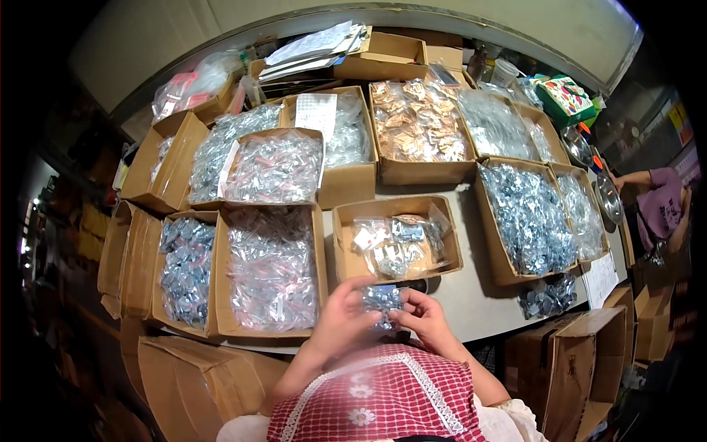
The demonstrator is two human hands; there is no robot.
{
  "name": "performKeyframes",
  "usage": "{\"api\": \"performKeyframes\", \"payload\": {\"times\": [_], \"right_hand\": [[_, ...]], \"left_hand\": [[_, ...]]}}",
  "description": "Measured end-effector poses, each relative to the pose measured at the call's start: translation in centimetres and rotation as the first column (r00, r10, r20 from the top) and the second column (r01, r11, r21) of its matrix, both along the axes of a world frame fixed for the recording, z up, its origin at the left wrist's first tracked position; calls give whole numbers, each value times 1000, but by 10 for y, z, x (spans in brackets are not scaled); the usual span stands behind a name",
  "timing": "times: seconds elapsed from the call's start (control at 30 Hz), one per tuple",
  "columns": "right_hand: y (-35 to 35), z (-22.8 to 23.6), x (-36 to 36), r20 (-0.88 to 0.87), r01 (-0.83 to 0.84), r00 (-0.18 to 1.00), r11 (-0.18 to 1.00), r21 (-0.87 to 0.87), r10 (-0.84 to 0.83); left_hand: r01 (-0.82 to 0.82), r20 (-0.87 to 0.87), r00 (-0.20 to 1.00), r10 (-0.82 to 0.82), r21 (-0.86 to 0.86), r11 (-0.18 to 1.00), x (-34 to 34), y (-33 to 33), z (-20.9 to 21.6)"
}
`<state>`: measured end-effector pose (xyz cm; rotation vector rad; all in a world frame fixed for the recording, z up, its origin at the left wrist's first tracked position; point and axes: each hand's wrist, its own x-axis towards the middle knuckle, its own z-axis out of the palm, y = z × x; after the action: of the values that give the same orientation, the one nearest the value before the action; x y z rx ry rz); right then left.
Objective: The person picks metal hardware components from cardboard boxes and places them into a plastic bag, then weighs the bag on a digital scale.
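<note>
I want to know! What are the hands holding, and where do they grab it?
Both hands, left hand and right hand, hold one small clear bag of metal parts, pinching its opposite ends.

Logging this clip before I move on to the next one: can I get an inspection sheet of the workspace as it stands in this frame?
Surface: pale grey tabletop, mostly covered by boxes.
Job's things: small clear plastic packet of bluish metal parts, held between both hands above the table edge.
Clutter: open brown cardboard boxes of bagged parts, including a half-empty small box right ahead, a box of pink-tinted bags and a box of tan pieces; papers at the back.
Grippers: left hand and right hand, fingers closed on the packet.
Cables: nothing seen.
Surroundings: another person's purple sleeve at right; closed cartons below the table.
</note>
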<state>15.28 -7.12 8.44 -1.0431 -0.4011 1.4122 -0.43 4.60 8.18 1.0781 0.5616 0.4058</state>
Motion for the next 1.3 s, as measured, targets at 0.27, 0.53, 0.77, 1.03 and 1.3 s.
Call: {"api": "performKeyframes", "payload": {"times": [0.27, 0.53, 0.77, 1.03, 1.3], "right_hand": [[-13, -18, 5, 0, 28, 1000, 999, 18, -28], [-11, -29, 4, 68, 7, 998, 999, 49, -11], [-9, -25, 3, 63, -41, 997, 996, 79, 36], [5, 13, -1, 54, -11, 998, 999, -37, 13], [-9, -33, 3, 181, -28, 983, 997, 74, 14]], "left_hand": [[44, -29, 999, -45, -36, 998, 6, 6, -2], [51, 63, 997, -44, -115, 992, -5, 9, -34], [18, -43, 999, -21, -68, 998, -6, 5, 3], [-15, -46, 999, 18, 57, 998, -7, 8, 9], [30, -11, 999, -31, -40, 999, -9, 3, 2]]}}
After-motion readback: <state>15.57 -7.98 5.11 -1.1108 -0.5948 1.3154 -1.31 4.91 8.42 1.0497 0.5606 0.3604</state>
